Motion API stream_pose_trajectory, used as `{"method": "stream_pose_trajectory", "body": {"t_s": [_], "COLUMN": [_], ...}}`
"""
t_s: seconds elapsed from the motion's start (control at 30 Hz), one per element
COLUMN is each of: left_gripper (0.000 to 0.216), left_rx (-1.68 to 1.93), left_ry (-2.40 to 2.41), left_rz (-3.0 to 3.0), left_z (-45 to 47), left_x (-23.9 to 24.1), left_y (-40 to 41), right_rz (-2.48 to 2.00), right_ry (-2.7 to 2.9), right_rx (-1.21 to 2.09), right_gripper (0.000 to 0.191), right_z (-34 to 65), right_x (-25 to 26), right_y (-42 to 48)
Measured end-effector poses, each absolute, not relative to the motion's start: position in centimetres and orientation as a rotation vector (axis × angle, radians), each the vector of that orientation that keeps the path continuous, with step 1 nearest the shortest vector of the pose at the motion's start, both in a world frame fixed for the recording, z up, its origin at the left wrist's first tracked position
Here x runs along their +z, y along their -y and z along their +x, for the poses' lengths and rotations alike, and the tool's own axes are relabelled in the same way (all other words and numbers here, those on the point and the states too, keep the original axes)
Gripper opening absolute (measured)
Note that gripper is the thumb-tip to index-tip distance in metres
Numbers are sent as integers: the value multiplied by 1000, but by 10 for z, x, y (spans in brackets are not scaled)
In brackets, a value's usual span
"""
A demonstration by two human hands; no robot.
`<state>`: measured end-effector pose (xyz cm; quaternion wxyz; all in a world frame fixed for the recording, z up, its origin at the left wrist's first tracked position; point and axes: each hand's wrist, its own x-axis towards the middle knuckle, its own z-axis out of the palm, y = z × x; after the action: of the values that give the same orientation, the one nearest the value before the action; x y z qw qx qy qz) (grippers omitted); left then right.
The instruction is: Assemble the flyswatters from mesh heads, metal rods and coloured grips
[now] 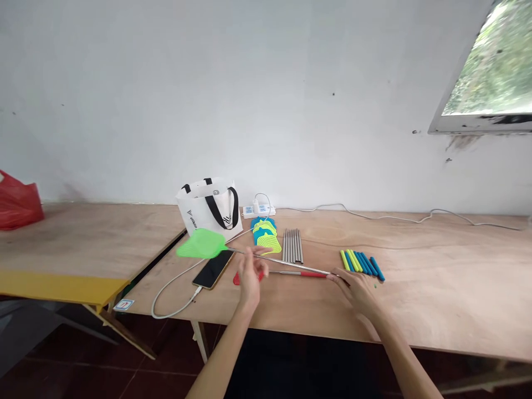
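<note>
My left hand (250, 272) pinches the thin metal rod (291, 264) of a fly swatter whose green mesh head (202, 244) hangs in the air over a phone (213, 269). My right hand (356, 289) grips the rod's other end near the table top. Under the rod lies a second swatter with a red head (236, 279) and a red handle (312, 274). Behind the rod, on the table, are a pile of blue and yellow swatter heads (266, 234) and a row of bare metal rods (293, 245).
Yellow and blue handle grips (362, 262) lie in a row right of my right hand. A white tote bag (210, 207) and a power strip (258, 210) stand by the wall. A cable runs from the phone off the plywood table (436, 299). A red bag (19, 202) sits far left.
</note>
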<state>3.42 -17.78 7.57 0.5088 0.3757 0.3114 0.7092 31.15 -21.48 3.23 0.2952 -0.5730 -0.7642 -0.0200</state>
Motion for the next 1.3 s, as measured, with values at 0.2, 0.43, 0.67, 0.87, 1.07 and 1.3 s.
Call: {"method": "stream_pose_trajectory", "body": {"t_s": [0.2, 0.43, 0.67, 0.87, 1.07, 1.3], "left_gripper": [61, 74, 78, 61, 58, 52], "left_rx": [1370, 1151, 1032, 585, 708, 894], "left_ry": [-744, -768, -903, -785, -794, -1044], "left_rz": [1108, 1031, 1073, 1590, 1677, 2113], "left_z": [88, 98, 95, 88, 80, 67], "left_x": [45, 25, 22, 27, 31, 35], "left_y": [209, 212, 208, 216, 207, 198], "right_rz": [-1501, -1543, -1520, -1391, -1423, -1420], "right_ry": [2093, 2123, 2051, 2170, 2185, 2212], "right_rx": [-170, 32, 85, 67, -199, -335], "right_gripper": [44, 34, 31, 30, 35, 36], "right_z": [253, 246, 270, 269, 257, 252], "right_x": [29, 35, 34, 15, 0, 2], "right_y": [227, 226, 217, 208, 210, 213]}}
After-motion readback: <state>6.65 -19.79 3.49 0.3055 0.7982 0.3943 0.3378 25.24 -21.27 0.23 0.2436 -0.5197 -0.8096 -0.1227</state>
